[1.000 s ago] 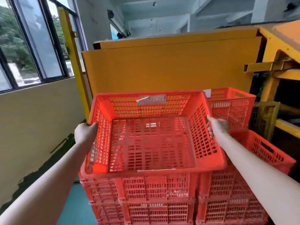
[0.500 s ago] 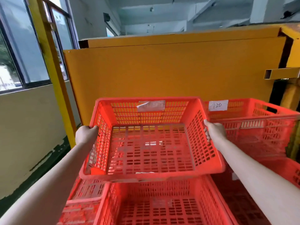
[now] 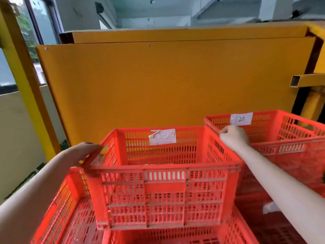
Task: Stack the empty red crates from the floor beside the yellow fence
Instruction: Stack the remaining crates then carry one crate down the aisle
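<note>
I hold an empty red crate (image 3: 163, 194) by its two side rims, roughly level, with its near wall facing me. My left hand (image 3: 82, 152) grips the left rim and my right hand (image 3: 233, 136) grips the right rim. The crate hangs over the open top of another red crate (image 3: 70, 217) that belongs to the stack beneath. A white label is stuck inside the held crate's far wall. To the right stands a further red crate (image 3: 288, 138) with a paper label on its back wall. The yellow fence panel (image 3: 167, 81) rises right behind them.
A yellow post (image 3: 22, 80) stands at the left in front of a window and a pale wall. Yellow metal framing (image 3: 309, 81) juts out at the right. The crate stacks fill the whole lower view.
The crate has tipped from showing its floor to level, with its near wall toward me. It has sunk toward the stack's open top crate, and I have moved closer to the fence.
</note>
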